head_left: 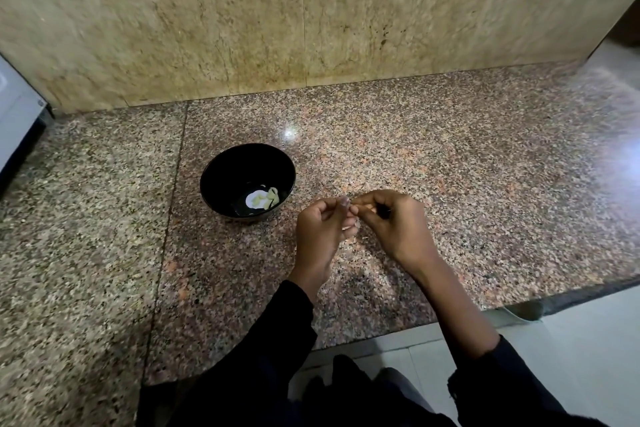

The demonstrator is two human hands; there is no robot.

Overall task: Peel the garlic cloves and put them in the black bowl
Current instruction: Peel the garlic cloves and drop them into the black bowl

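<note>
A garlic clove (354, 209) is being worked between two hands above the middle of a speckled granite counter (450, 163), near its front edge. The clove is pinched at the fingertips where the hands meet; only a small pale sliver of it is seen, and how much skin remains on it cannot be told.

The left hand (323, 230) is curled, its thumb and forefinger closed on the clove from the left. The right hand (394, 222) is likewise curled, its fingertips gripping the clove's other end, apparently to strip the skin.

The black bowl (221, 170) is set on the counter just to the left of the hands and slightly farther back, apart from them. A few pale peeled cloves (268, 199) are seen lying at the bottom of it, beside a bright reflection, so part of the task is judged done. No pile of unpeeled cloves is visible on the counter, so how many remain cannot be told; the clove in hand, at least, is not yet in the bowl.

A tiled wall (207, 28) is seen behind the counter's rear edge.
</note>
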